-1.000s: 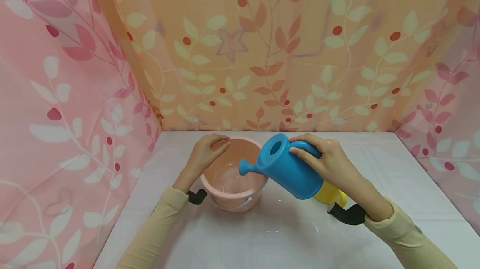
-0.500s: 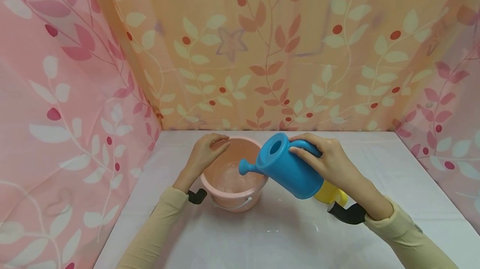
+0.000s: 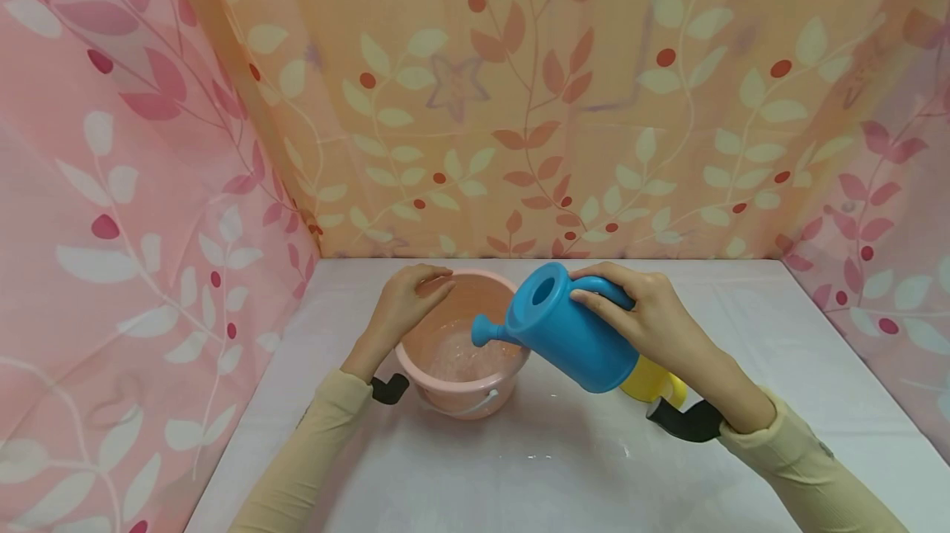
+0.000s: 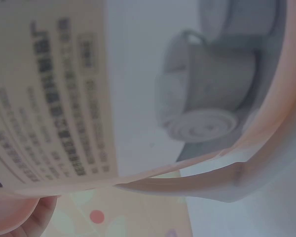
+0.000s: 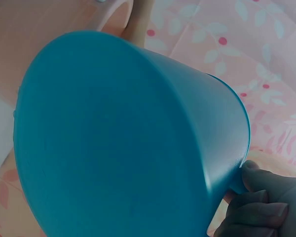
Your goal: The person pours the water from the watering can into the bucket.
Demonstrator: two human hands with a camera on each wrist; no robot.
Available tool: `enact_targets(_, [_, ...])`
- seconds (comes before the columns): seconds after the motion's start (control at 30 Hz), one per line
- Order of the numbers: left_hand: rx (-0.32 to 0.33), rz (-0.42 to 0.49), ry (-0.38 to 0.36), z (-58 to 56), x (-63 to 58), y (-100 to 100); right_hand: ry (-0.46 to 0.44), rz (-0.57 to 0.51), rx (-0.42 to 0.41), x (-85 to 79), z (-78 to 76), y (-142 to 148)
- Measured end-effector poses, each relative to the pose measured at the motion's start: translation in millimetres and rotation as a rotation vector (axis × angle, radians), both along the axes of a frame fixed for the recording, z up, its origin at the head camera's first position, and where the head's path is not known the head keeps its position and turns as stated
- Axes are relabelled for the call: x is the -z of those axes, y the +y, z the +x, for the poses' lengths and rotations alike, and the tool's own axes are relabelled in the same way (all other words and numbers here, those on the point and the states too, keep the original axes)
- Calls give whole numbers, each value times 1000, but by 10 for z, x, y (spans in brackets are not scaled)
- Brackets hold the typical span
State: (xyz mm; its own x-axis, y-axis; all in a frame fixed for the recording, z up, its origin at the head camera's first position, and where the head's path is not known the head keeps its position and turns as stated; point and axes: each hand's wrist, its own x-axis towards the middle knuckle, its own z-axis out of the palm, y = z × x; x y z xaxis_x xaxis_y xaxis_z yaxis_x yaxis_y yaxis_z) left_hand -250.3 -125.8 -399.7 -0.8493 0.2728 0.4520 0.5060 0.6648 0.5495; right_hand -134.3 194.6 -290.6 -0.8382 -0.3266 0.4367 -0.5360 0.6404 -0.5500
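Over the round pink plastic bucket [image 3: 463, 398]: I saw a blue plastic watering can [image 3: 571, 335] tilted, spout [image 3: 486, 331] foremost.
Right hand [image 3: 646, 306]: gripped the can's handle [image 3: 609, 290].
Left hand [image 3: 404, 300]: held the rim [image 3: 463, 387].

1. My head view looks forward and down over the pink bucket [image 3: 463, 389] from its near side.
2. My left-wrist view faces the outside of the bucket, very close.
3. Right of the bucket, my right-wrist view looks closely at the blue watering can [image 5: 118, 138]; it shares both with the head view.
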Motion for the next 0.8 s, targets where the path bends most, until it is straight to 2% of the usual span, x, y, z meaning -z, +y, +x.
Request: enact_targets(0.8, [7,25,12,17,5,3,-4,-13,4,10,-2,4])
